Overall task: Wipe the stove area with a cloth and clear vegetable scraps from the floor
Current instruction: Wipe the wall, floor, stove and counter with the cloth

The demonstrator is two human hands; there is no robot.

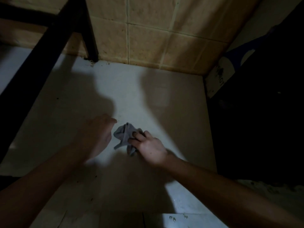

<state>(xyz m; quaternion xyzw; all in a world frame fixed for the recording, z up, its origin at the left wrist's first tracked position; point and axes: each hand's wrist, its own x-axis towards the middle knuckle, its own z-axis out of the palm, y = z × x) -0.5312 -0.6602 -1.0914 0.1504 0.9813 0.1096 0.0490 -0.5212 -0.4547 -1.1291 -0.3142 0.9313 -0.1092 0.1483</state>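
Note:
A crumpled grey cloth (124, 136) lies on a pale flat surface (148, 99) in dim light. My right hand (148, 146) grips the cloth's right side, fingers curled into the fabric. My left hand (98, 135) hovers just left of the cloth with fingers loosely curled, blurred, holding nothing that I can see. No vegetable scraps show clearly.
A tan tiled wall (148, 33) rises behind the surface. A black frame (57, 33) slants across the upper left, its leg meeting the surface near dark crumbs (92, 62). A dark bulky object with a white label (218, 78) stands at the right. Small screws (172, 218) lie at the bottom.

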